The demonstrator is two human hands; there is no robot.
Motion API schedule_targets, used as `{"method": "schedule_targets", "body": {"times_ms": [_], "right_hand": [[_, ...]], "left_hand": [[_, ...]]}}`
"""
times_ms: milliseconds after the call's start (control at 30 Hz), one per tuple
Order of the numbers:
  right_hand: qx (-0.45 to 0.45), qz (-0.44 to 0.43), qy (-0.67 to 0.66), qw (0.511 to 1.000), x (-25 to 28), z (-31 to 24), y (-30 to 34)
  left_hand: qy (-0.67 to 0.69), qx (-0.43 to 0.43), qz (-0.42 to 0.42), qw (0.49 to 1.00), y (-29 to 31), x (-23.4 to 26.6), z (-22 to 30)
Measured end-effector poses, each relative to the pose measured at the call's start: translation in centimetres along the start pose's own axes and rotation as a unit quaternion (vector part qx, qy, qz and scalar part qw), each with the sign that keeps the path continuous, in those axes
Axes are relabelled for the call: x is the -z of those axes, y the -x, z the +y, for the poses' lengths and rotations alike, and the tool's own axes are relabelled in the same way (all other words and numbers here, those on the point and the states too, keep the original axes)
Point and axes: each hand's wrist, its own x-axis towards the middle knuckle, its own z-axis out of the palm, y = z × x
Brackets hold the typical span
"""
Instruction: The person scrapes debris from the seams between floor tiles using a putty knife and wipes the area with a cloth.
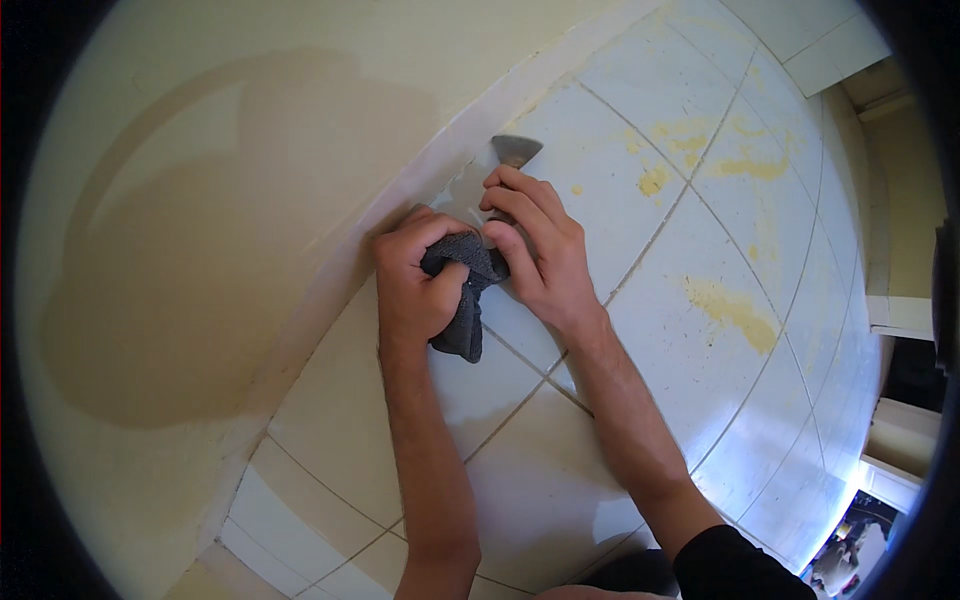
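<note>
My left hand (418,275) is closed round a dark grey cloth (465,318), close to the foot of the wall. Part of the cloth hangs down below my fingers onto the white tiles (520,440). Just to the right, my right hand (540,240) grips a putty knife (516,150). Its flat metal blade points away from me, beyond my fingers, and most of the handle is hidden in my hand. Both hands are near each other, with the cloth's right end beside my right thumb.
A cream wall (280,230) rises along the left, with my shadow on it. Yellowish smears (735,312) and flecks mark the tiles to the right. Past the tiles' curved right side are shelf-like openings (905,430) and some cluttered objects (850,555) at the lower right.
</note>
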Motion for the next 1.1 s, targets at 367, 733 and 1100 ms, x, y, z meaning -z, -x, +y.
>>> {"method": "schedule_targets", "body": {"times_ms": [367,733,1100], "right_hand": [[-0.043,0.042,-0.085,0.995,0.3,0.3,0.3],[0.009,0.002,0.028,1.000,0.0,-0.1,-0.1],[0.026,-0.009,0.022,0.999,0.3,-0.1,0.1]], "left_hand": [[0.020,0.018,-0.004,1.000,0.1,0.0,0.1],[0.011,0.019,-0.004,1.000,0.0,0.0,0.0],[0.005,0.008,0.000,1.000,0.0,0.1,0.1]]}}
